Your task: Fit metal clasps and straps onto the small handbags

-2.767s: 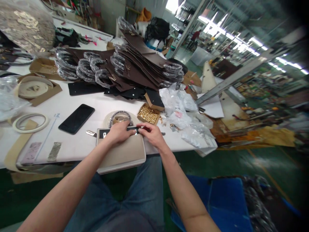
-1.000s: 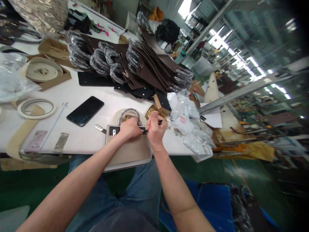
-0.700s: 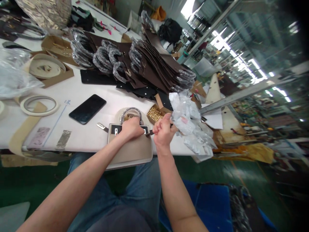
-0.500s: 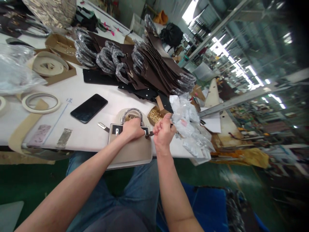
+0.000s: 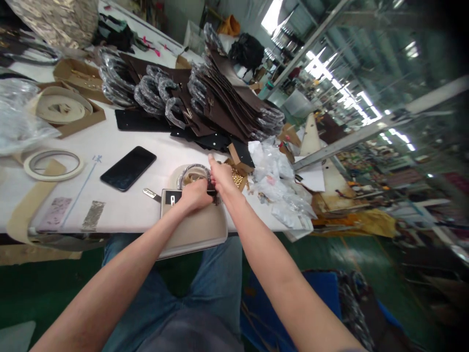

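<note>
A beige handbag (image 5: 196, 227) with a black band and a small metal fitting along its top edge lies at the table's front edge, partly over my lap. Its round handle (image 5: 184, 175) is wrapped in clear plastic. A short strap with a metal end (image 5: 151, 195) sticks out at the left. My left hand (image 5: 198, 194) is closed on the top edge of the bag. Above the bag's top right corner, my right hand (image 5: 222, 177) has curled fingers and a raised thumb. What it holds is hidden; something small and dark shows just below it.
A black phone (image 5: 128, 167) and a tape roll (image 5: 53, 165) lie to the left. Brown bag pieces (image 5: 227, 93) with wrapped handles are stacked behind. At right are a small box of gold-coloured hardware (image 5: 238, 178) and clear plastic bags (image 5: 274, 176). A metal bar (image 5: 330, 147) slants beyond.
My right hand has moved left and up from beside the bag, where it pinched a dark piece, to above its top right corner. My left hand keeps its hold. The view has shifted slightly.
</note>
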`<control>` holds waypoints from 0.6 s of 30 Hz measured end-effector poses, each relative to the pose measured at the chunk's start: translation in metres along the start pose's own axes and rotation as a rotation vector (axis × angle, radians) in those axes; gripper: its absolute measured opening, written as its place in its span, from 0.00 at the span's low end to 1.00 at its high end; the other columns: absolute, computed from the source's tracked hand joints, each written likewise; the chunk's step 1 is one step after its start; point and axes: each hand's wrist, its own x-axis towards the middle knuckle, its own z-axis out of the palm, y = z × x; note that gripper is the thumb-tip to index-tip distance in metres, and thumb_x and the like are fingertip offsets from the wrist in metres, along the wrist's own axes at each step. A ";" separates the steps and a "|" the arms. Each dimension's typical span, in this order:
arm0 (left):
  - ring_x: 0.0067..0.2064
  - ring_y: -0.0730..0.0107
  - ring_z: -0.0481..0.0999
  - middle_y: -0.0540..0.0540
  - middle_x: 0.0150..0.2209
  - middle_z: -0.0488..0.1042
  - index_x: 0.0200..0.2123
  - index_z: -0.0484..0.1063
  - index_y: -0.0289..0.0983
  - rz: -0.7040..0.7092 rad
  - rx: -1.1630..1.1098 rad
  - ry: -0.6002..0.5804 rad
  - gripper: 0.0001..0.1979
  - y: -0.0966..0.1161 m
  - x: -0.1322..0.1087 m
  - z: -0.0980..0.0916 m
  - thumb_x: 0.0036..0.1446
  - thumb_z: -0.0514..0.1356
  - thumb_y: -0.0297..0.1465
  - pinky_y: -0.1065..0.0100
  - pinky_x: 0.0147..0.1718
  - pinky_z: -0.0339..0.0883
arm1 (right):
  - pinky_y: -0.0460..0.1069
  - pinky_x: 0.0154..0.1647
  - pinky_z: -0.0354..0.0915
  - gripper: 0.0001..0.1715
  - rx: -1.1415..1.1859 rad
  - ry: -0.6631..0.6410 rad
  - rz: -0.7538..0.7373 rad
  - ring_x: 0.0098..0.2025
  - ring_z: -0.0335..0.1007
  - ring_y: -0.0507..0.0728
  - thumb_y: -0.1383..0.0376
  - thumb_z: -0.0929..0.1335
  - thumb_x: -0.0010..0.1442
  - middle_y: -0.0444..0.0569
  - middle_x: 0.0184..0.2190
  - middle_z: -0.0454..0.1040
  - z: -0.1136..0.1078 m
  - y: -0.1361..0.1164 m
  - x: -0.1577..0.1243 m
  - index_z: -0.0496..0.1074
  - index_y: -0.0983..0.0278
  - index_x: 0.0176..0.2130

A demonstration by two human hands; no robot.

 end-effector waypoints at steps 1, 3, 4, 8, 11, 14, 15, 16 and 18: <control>0.56 0.39 0.87 0.31 0.54 0.86 0.55 0.78 0.36 -0.003 -0.004 -0.006 0.24 0.000 0.000 -0.001 0.59 0.67 0.42 0.54 0.54 0.80 | 0.46 0.12 0.47 0.42 0.020 -0.005 0.016 0.16 0.53 0.50 0.34 0.81 0.62 0.37 0.16 0.59 -0.005 -0.002 -0.002 0.59 0.55 0.27; 0.56 0.39 0.87 0.31 0.54 0.87 0.54 0.79 0.37 -0.019 -0.002 -0.015 0.24 0.001 0.001 -0.003 0.58 0.67 0.43 0.54 0.54 0.80 | 0.46 0.13 0.45 0.44 0.118 -0.012 -0.036 0.16 0.48 0.48 0.32 0.80 0.62 0.35 0.17 0.54 -0.021 -0.005 -0.014 0.55 0.55 0.26; 0.57 0.39 0.87 0.31 0.54 0.87 0.53 0.80 0.37 -0.031 0.001 -0.023 0.23 0.002 0.002 -0.004 0.58 0.68 0.42 0.54 0.54 0.80 | 0.46 0.13 0.45 0.45 0.185 0.002 -0.107 0.16 0.46 0.48 0.31 0.78 0.64 0.34 0.17 0.51 -0.031 -0.006 -0.023 0.53 0.55 0.26; 0.58 0.38 0.87 0.31 0.55 0.87 0.53 0.81 0.37 -0.088 -0.007 -0.066 0.23 0.006 0.005 -0.007 0.56 0.68 0.41 0.54 0.54 0.81 | 0.48 0.14 0.48 0.44 0.336 0.134 -0.420 0.17 0.46 0.49 0.30 0.72 0.70 0.35 0.19 0.50 -0.056 -0.004 -0.061 0.52 0.56 0.27; 0.58 0.38 0.87 0.30 0.55 0.86 0.54 0.81 0.36 -0.126 -0.023 -0.081 0.24 0.007 0.008 -0.008 0.56 0.69 0.41 0.55 0.54 0.81 | 0.48 0.16 0.51 0.43 0.337 0.129 -0.511 0.17 0.48 0.49 0.31 0.71 0.72 0.37 0.19 0.53 -0.051 0.003 -0.080 0.55 0.57 0.26; 0.58 0.39 0.86 0.30 0.56 0.86 0.54 0.82 0.36 -0.137 -0.033 -0.097 0.25 0.007 0.010 -0.007 0.56 0.70 0.41 0.57 0.55 0.80 | 0.48 0.17 0.52 0.41 0.358 0.149 -0.567 0.18 0.50 0.50 0.34 0.71 0.75 0.38 0.20 0.55 -0.040 0.010 -0.085 0.58 0.57 0.26; 0.59 0.39 0.86 0.30 0.56 0.86 0.55 0.82 0.36 -0.139 -0.036 -0.100 0.25 0.007 0.010 -0.007 0.56 0.71 0.41 0.58 0.56 0.80 | 0.48 0.17 0.52 0.40 0.357 0.159 -0.577 0.18 0.51 0.50 0.35 0.71 0.75 0.38 0.20 0.55 -0.038 0.012 -0.084 0.59 0.57 0.26; 0.59 0.39 0.86 0.30 0.56 0.86 0.55 0.82 0.36 -0.139 -0.038 -0.102 0.25 0.006 0.010 -0.006 0.56 0.71 0.41 0.58 0.56 0.80 | 0.48 0.17 0.52 0.40 0.346 0.172 -0.582 0.18 0.51 0.50 0.35 0.71 0.75 0.38 0.20 0.55 -0.036 0.013 -0.084 0.59 0.57 0.26; 0.58 0.40 0.86 0.30 0.56 0.86 0.55 0.82 0.36 -0.131 -0.035 -0.103 0.25 0.005 0.009 -0.006 0.57 0.70 0.41 0.58 0.56 0.80 | 0.48 0.17 0.53 0.41 0.309 0.209 -0.580 0.18 0.52 0.50 0.35 0.71 0.75 0.38 0.20 0.55 -0.033 0.015 -0.083 0.58 0.57 0.25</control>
